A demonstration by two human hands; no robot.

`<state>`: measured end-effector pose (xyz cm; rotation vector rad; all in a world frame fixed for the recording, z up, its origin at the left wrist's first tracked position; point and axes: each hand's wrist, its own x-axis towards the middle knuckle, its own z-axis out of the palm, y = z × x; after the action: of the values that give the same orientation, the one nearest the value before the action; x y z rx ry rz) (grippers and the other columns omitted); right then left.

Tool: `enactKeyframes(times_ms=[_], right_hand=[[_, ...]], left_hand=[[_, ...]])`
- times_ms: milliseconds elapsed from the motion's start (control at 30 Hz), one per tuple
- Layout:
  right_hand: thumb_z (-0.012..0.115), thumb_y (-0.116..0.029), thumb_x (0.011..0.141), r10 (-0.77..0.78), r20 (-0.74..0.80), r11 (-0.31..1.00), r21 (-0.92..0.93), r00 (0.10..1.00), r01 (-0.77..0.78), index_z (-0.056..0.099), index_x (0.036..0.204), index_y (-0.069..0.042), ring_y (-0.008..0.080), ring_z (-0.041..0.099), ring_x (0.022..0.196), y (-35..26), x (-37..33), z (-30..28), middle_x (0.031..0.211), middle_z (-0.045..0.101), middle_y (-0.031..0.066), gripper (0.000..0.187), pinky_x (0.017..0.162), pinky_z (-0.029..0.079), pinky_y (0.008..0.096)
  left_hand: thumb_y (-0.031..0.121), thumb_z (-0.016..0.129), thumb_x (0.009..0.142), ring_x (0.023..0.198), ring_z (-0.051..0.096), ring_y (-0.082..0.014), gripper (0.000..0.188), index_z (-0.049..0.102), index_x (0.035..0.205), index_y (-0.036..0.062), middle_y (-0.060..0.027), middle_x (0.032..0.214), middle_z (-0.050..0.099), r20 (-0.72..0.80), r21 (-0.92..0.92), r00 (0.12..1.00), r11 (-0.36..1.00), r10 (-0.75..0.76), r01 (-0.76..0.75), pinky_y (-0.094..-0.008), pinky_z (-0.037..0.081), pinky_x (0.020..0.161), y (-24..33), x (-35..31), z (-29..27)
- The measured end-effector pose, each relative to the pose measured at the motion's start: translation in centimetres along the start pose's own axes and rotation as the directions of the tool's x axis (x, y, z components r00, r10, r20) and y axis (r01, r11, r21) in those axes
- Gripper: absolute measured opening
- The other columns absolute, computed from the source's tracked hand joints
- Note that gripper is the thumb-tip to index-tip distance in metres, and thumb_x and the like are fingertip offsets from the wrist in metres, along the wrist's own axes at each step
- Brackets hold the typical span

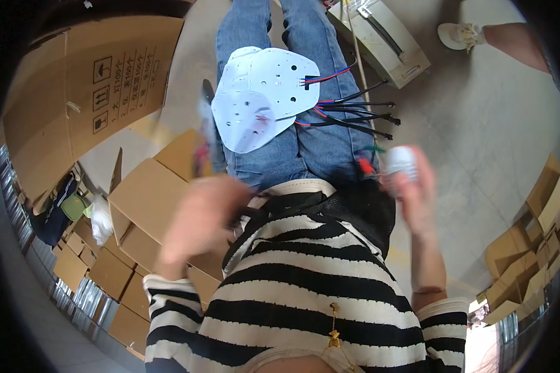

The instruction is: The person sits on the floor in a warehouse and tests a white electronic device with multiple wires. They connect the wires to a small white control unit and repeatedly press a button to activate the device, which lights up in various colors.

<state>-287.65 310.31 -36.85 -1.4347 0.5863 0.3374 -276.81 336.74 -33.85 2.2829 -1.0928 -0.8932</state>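
My right hand (417,189) is closed around a small white cylinder-like part (401,161), with blurred red and green wires (367,163) beside it. Smeared by motion, my left hand (205,202) is left of my waist. A thin grey blurred piece with coloured bits (203,149) rises from its fingers; its kind cannot be made out. Across my thighs lies a loose stack of flat white plates (255,74) with rounded outlines and small holes. Red, blue and black leads (354,110) with dark connectors trail from the plates to the right.
A large printed cardboard carton (124,68) stands at far left, with an open carton (146,193) nearer me. Beyond my right leg sits a beige metal case (382,43). Another person's shoe (460,37) is at far right. Cardboard pieces (516,261) lie lower right.
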Motion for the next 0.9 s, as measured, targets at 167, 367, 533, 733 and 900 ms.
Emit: enactKeyframes(times_ms=[167, 367, 533, 733, 900], right_hand=[[0.054, -0.013, 0.072, -0.006, 0.131, 0.993, -0.113, 0.991, 0.021, 0.044, 0.096, -0.004, 0.0131, 0.046, 0.067, -0.3, -0.4, -0.5, 0.074, 0.048, 0.0057, 0.028, 0.061, 0.038, 0.0243], [0.051, -0.006, 0.065, -0.065, 0.144, 0.961, -0.256, 0.987, 0.101, 0.039, 0.101, -0.003, 0.0211, 0.051, 0.07, 0.5, 0.3, -0.2, 0.077, 0.051, 0.0115, 0.038, 0.062, 0.041, 0.0288], [0.05, -0.006, 0.066, -0.048, 0.088, 0.948, -0.309, 0.995, 0.073, 0.039, 0.101, -0.003, 0.0217, 0.052, 0.07, 1.0, 0.9, 0.2, 0.077, 0.051, 0.0119, 0.037, 0.062, 0.041, 0.0302], [0.05, -0.006, 0.067, -0.036, -0.039, 0.993, -0.115, 0.999, 0.032, 0.038, 0.101, -0.002, 0.02, 0.052, 0.069, 2.5, 1.5, -0.4, 0.076, 0.05, 0.0113, 0.036, 0.061, 0.041, 0.0302], [0.05, -0.008, 0.068, -0.01, -0.088, 0.993, -0.121, 0.996, -0.001, 0.038, 0.1, -0.001, 0.0196, 0.05, 0.067, 2.3, 1.9, -0.9, 0.076, 0.05, 0.0114, 0.035, 0.061, 0.04, 0.0301]], left_hand=[[-0.003, 0.054, 0.071, 0.069, 0.051, -0.0118, 0.017, 0.054, 0.087, 0.0002, -0.0076, 0.075, 0.057, -0.522, -0.01, 0.741, 0.872, -0.422, 0.489, -0.0233, 0.041, 0.066, -4.7, -5.2, -7.4], [0.005, 0.055, 0.074, 0.069, 0.056, -0.014, 0.019, 0.055, 0.093, 0.0014, -0.0133, 0.077, 0.059, -0.42, 0.102, 0.768, 0.815, -0.484, 0.57, -0.0259, 0.042, 0.065, -10.4, -4.7, -5.4], [0.0, 0.053, 0.073, 0.069, 0.057, -0.0169, 0.021, 0.056, 0.092, 0.005, -0.0115, 0.078, 0.059, -0.438, -0.056, 0.757, 0.855, -0.485, 0.516, -0.0245, 0.043, 0.065, -6.5, -0.3, -4.4], [-0.008, 0.055, 0.064, 0.067, 0.056, -0.0195, 0.028, 0.057, 0.089, 0.0035, -0.0092, 0.075, 0.058, -0.301, -0.023, 0.951, 0.998, -0.07, 0.066, -0.0236, 0.043, 0.063, 1.0, 7.9, -6.8], [0.003, 0.057, 0.065, 0.072, 0.057, -0.0294, 0.018, 0.058, 0.083, 0.0024, -0.0146, 0.076, 0.059, -0.083, 0.189, 0.978, 0.966, 0.192, -0.174, -0.0344, 0.045, 0.063, 1.9, 16.7, -2.4]])
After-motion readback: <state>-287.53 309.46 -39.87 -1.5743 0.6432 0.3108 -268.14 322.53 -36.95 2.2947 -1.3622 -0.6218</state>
